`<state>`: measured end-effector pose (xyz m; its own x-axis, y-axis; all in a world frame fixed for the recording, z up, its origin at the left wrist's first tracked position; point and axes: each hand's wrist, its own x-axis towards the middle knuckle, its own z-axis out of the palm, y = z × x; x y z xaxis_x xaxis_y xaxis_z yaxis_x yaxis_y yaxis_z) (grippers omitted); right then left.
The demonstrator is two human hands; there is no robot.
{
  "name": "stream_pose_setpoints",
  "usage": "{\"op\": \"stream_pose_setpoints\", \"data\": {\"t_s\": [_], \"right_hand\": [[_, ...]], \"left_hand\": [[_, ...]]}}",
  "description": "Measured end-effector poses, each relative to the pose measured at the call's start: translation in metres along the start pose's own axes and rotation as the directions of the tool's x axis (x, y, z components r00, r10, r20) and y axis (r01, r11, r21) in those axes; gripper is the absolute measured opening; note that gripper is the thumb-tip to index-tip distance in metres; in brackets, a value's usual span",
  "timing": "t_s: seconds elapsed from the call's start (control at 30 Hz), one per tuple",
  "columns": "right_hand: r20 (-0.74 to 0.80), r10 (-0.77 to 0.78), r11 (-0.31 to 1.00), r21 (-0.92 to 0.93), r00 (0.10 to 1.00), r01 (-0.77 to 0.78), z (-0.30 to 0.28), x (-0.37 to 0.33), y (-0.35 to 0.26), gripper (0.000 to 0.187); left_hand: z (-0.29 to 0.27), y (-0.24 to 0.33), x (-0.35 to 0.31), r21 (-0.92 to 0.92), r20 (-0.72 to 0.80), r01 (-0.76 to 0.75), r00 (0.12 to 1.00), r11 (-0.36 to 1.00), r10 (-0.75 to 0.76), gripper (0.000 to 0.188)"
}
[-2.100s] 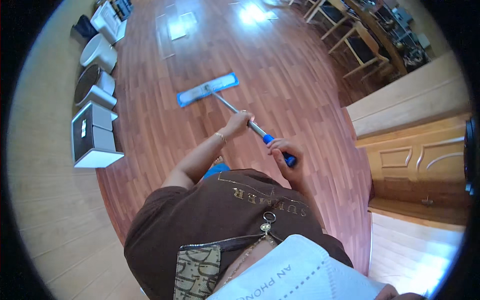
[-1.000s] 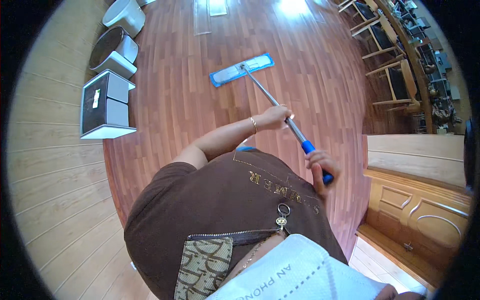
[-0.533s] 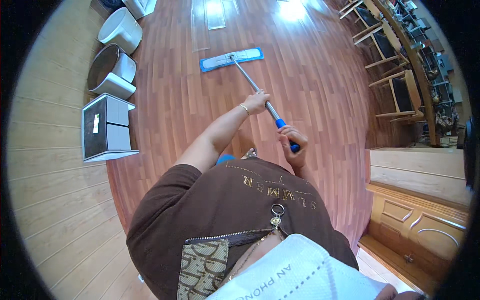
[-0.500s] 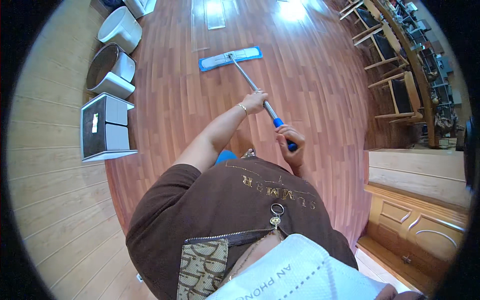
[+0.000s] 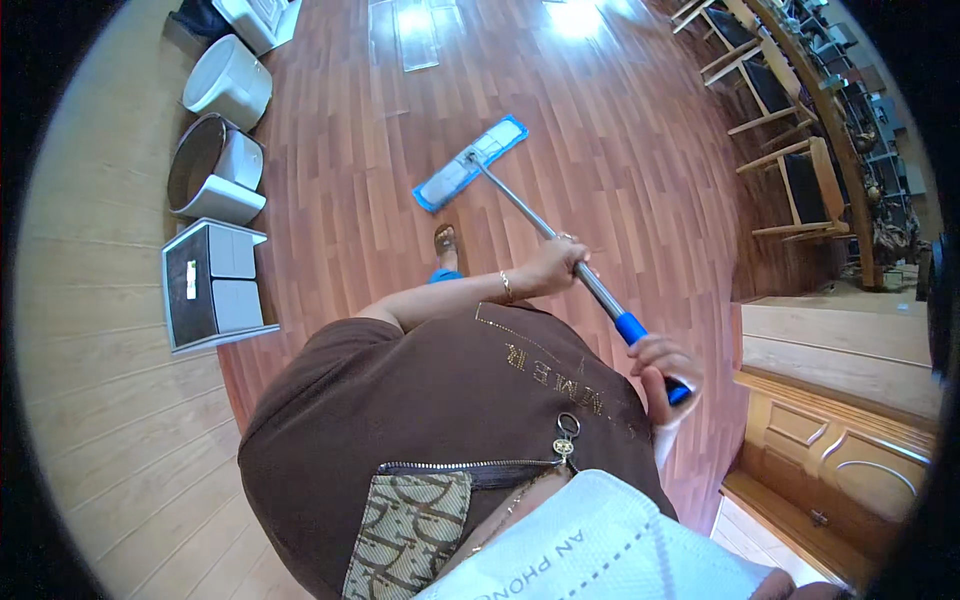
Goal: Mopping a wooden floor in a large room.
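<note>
A flat mop (image 5: pixel 470 163) with a pale, blue-edged rectangular head lies on the wood floor ahead of me. Its silver pole slants back toward my right side and ends in a blue grip. My left hand (image 5: pixel 556 266), with a bracelet at the wrist, is closed round the middle of the pole. Lower and to the right, my right hand (image 5: pixel 663 372) wraps the blue grip close to its end. My left foot in a sandal (image 5: pixel 446 240) shows just behind the mop head.
Along the left wall stand a small grey-and-white cabinet (image 5: pixel 236 280), a white tub-shaped chair (image 5: pixel 232 195) and a white bin-like container (image 5: pixel 240 85). Wooden chairs (image 5: pixel 805 190) line a cluttered long table (image 5: pixel 850 150) on the right. A wooden bench-like piece (image 5: pixel 830 440) sits at lower right.
Both hands have drawn the pole back and to the right. The mop head has turned more steeply and come a little nearer. My sandalled foot has come into view behind it.
</note>
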<state>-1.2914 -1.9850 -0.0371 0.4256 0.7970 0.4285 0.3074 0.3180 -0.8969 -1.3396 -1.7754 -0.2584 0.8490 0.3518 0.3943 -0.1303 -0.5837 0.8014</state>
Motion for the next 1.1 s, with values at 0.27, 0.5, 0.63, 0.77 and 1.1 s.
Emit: {"op": "stream_pose_setpoints", "data": {"t_s": [0.27, 0.5, 0.63, 0.77, 1.1], "right_hand": [[-0.201, -0.076, 0.991, 0.089, 0.977, 0.096, 0.029, 0.044, 0.046, 0.021], [-0.111, 0.041, 0.999, 0.034, 0.993, -0.038, 0.096, 0.146, 0.128, 0.019], [0.012, -0.042, 0.999, -0.004, 0.999, 0.042, 0.143, 0.214, 0.183, 0.021], [0.127, 0.013, 0.995, -0.1, 0.992, 0.0, 0.169, 0.251, 0.218, 0.014], [-0.032, 0.079, 0.994, -0.073, 0.996, -0.081, 0.132, 0.296, 0.121, 0.014]], "left_hand": [[-0.061, -0.011, 0.044, 0.146, 0.204, 0.164, 0.96, 0.976, -0.191, 0.012], [-0.131, -0.165, 0.1, 0.158, 0.168, 0.074, 0.981, 0.985, -0.101, 0.011], [-0.19, -0.253, 0.123, 0.238, 0.118, 0.124, 0.981, 0.963, -0.155, 0.03], [-0.236, -0.284, 0.147, 0.396, 0.171, 0.21, 0.94, 0.894, -0.296, 0.029], [-0.233, -0.197, 0.189, 0.171, 0.122, 0.054, 0.99, 0.984, -0.075, 0.031]]}}
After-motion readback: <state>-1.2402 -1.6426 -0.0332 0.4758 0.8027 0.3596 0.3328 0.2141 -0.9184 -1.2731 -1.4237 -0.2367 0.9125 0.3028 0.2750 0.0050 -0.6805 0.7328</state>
